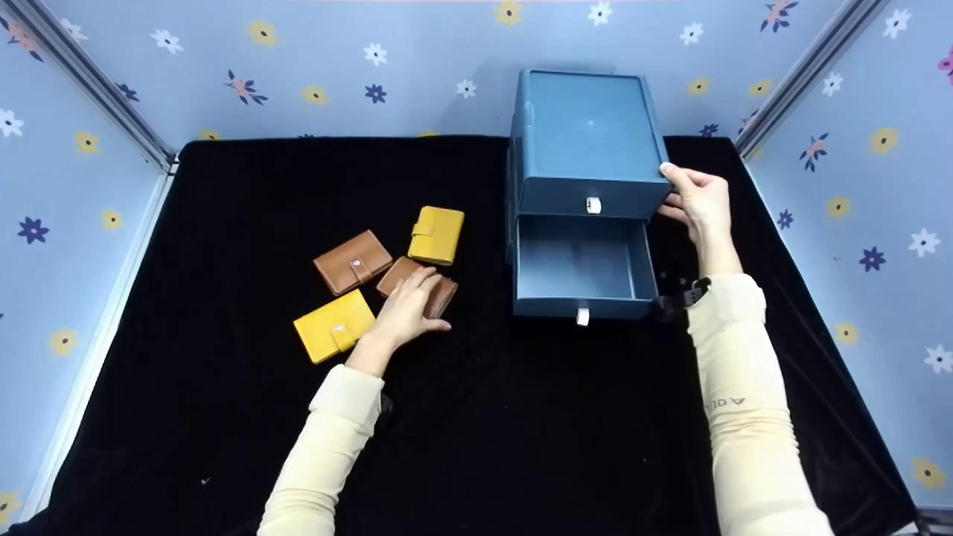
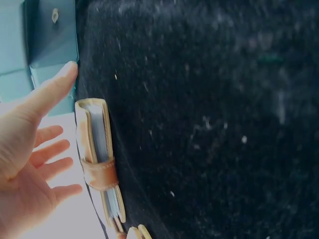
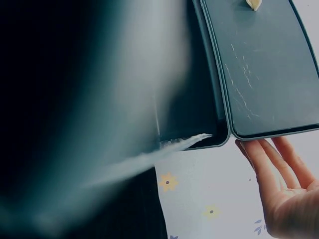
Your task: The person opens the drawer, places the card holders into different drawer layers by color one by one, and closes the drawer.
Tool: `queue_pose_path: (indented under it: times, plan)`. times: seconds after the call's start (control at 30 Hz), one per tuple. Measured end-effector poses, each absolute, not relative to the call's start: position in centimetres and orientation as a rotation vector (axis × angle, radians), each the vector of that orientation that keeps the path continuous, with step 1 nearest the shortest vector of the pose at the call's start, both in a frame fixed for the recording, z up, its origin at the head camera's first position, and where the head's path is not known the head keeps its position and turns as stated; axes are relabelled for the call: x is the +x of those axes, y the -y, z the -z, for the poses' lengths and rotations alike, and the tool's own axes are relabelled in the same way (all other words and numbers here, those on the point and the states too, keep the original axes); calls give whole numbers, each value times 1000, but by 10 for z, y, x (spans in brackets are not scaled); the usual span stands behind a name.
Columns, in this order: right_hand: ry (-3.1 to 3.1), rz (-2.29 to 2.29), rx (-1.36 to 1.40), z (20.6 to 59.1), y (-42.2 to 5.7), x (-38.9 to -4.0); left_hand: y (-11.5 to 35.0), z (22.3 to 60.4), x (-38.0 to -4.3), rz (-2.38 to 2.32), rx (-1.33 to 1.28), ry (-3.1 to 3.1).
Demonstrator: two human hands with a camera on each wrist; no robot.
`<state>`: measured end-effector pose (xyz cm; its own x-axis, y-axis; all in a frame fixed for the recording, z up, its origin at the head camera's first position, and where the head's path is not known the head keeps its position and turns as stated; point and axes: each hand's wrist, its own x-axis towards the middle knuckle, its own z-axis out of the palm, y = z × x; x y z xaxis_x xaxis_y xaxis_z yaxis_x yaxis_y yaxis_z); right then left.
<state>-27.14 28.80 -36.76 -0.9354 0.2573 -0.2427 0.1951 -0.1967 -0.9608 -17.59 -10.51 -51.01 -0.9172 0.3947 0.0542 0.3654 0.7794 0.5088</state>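
While the right hand [image 1: 696,199] steadies the cabinet [image 1: 588,126] with straight fingers, the left hand [image 1: 402,316] is spread over a brown wallet [image 1: 442,296] well inside the left edge of the tabletop [image 1: 223,223], likely starting a pickup that needs a pinch.

1. We see a long cream left sleeve [image 1: 320,454], fairly close-fitting and lightly creased along the forearm.
2. Its end forms a broad, smoother left cuff [image 1: 348,398] in the same cream.
3. Beside that cuff we make out a small dark piece [image 1: 385,403], too dim to identify.
4. We find the right sleeve [image 1: 752,454] matching in colour, with ridged gathers ringing the forearm.
5. Small dark lettering [image 1: 728,403] marks it; we cannot read it surely.
6. At the broad right cuff [image 1: 730,298] we see a black strap [image 1: 679,299].
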Motion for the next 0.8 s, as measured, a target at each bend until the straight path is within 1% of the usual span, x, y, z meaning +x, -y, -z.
queue_pose_path:
  times: [0.3, 0.8]
  plan:
    - [1948, -2347, -540, 368, -288, -272, 118, 514, -188, -754, 582, -2874]
    - [1949, -2340, -544, 369, -288, -272, 125, 516, -196, -688, 572, -2806]
